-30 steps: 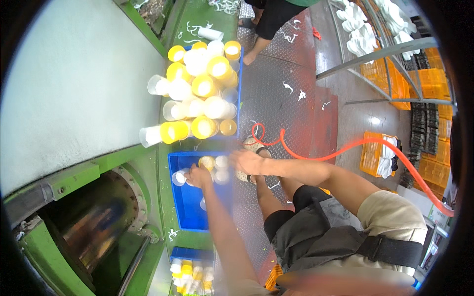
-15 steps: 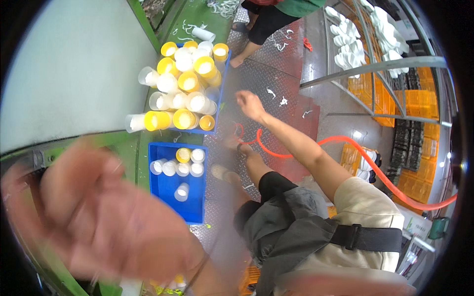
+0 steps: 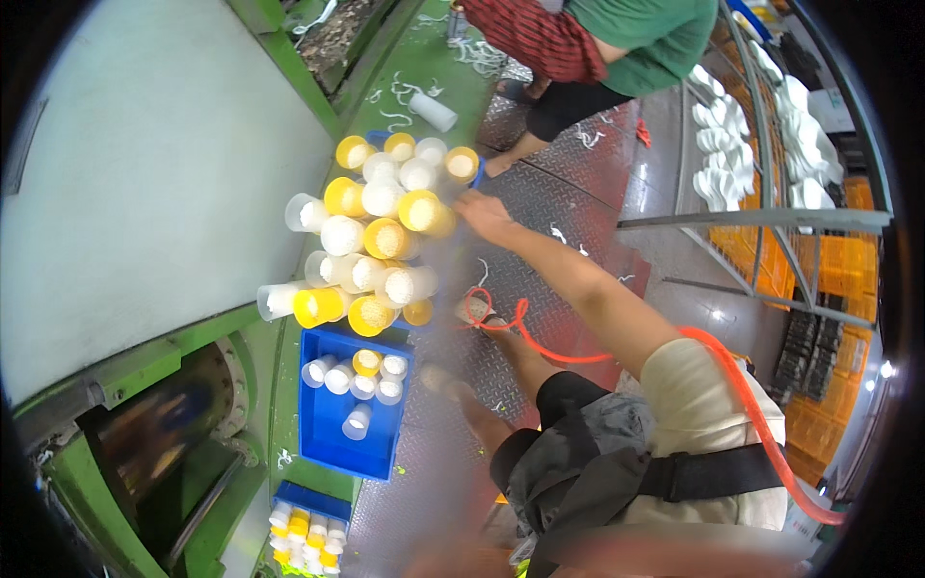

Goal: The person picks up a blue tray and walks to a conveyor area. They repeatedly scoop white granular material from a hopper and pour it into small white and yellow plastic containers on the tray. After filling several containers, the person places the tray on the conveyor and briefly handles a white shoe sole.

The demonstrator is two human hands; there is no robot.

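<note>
My right hand [image 3: 485, 216] reaches out to the right edge of a tall heap of yellow and white bobbins [image 3: 381, 236], its fingers against a yellow one [image 3: 424, 212]; it holds nothing. The heap hides most of its blue crate. My left arm is only a see-through blur [image 3: 453, 414] rising from the lower edge, and the hand itself cannot be made out. Nearer to me a second blue crate [image 3: 328, 443] holds several white bobbins and one yellow one. My legs are bent over the metal tread floor.
A green machine [image 3: 145, 433] with a pale panel fills the left. A third blue crate [image 3: 306, 503] with small bobbins lies at the bottom. An orange hose [image 3: 540, 352] snakes by my feet. Another person [image 3: 617, 39] stands ahead; racks and orange crates [image 3: 829, 270] are at the right.
My right hand has stretched forward from the air above the floor to the heap of bobbins. My left hand, close to the camera before, has swept away into a blur.
</note>
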